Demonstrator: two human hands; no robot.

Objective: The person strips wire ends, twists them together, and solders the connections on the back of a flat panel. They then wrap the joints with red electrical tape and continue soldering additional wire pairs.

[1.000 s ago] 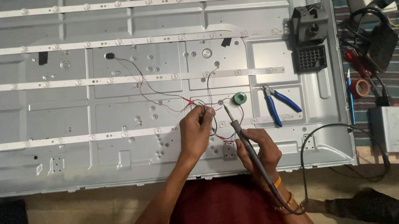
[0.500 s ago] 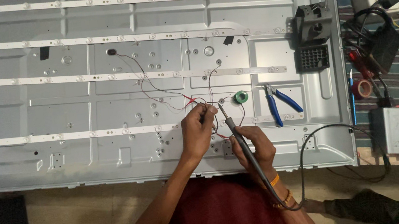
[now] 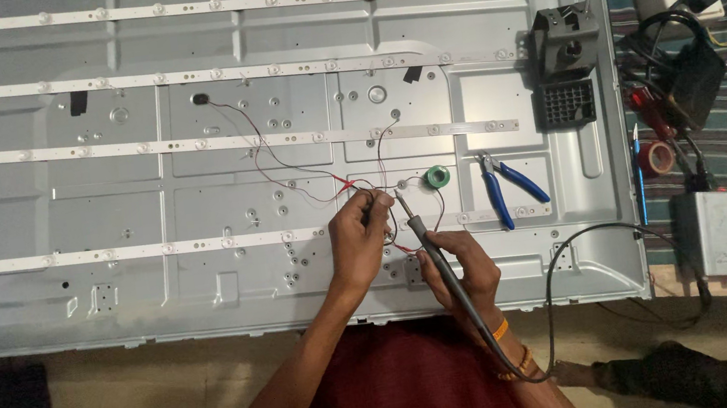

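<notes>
The right hand (image 3: 457, 262) is gripping a soldering iron (image 3: 442, 259) pen-style, fingers closed around its dark shaft. Its long axis is running diagonally, tip pointing up-left toward the left hand (image 3: 359, 237), cable trailing down-right. The left hand is pinching thin red wires (image 3: 284, 172) over the metal panel (image 3: 191, 171). Blue pliers (image 3: 507, 190) and a green roll (image 3: 438, 177) are lying near.

There are no boxes with wrapping, no signs and no lit screens here. The big grey metal panel (image 3: 262, 142) is the back of a flat screen, opened up, with long white light strips (image 3: 234, 141) running across it. I cannot make out any labels.
</notes>
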